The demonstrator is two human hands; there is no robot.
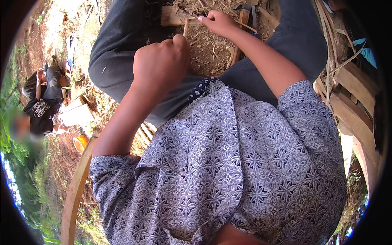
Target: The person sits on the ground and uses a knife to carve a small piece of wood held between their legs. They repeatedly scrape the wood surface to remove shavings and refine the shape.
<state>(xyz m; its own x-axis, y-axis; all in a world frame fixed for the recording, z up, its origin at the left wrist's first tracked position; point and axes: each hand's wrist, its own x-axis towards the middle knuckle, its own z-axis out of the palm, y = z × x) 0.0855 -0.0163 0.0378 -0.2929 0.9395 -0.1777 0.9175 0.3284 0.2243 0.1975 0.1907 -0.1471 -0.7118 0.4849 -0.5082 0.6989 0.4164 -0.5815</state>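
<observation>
My left hand (161, 62) is clenched in a fist above my left thigh. A thin wooden strip (186, 27) sticks out from its far side, toward a flat wooden block (173, 16) on the ground. Farther off and to the right, my right hand (219, 23) has its fingers curled and its thumb stretched toward the strip's far end. Whatever it pinches is too small to make out. Pale shavings (208, 47) litter the soil between my legs.
Beyond my right forearm lie a hammer (244, 17) and a narrow blue-handled tool (255, 22). Curved wooden pieces (351, 110) and long strips are stacked at the right. A curved plank (77, 192) stands at the left. Another person (45, 98) sits farther left.
</observation>
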